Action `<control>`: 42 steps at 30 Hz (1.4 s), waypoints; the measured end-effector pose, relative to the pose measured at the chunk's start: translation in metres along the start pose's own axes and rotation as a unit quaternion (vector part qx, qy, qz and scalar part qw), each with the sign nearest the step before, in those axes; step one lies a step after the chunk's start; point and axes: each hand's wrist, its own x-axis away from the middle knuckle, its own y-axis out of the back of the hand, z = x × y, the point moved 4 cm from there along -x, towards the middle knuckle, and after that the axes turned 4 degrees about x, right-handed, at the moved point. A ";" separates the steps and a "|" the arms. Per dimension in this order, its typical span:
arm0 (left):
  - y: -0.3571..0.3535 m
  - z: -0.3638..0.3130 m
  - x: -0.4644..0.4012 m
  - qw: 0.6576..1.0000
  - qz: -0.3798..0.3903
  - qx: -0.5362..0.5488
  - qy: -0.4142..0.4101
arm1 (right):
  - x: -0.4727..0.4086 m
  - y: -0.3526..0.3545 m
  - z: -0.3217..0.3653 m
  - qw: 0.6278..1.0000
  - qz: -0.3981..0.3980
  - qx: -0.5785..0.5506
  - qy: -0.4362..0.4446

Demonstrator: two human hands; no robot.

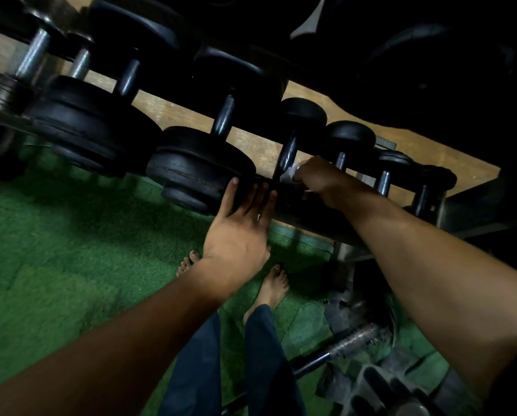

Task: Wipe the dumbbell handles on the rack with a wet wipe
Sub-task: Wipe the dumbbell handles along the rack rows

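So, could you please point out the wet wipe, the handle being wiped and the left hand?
wet wipe [290, 175], head view, white fold beside the knuckles.
handle [288, 151], head view, mid shaft.
left hand [239, 232], head view, back of hand.

A person's bare left arm reaches forward from the lower left, the left hand [236, 232] held flat with straight fingers spread, fingertips pressed against a dumbbell head [200, 172]. The right arm stretches in from the lower right edge, wrist bent, its right hand [317, 178] curled around a white wet wipe [290, 175] at a dumbbell handle [287, 154]. Both bare feet show below, legs in dark trousers.
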 end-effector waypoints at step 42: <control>0.000 0.000 0.001 0.999 -0.025 0.019 -0.006 | 0.010 -0.010 0.045 0.743 -0.177 0.524 0.379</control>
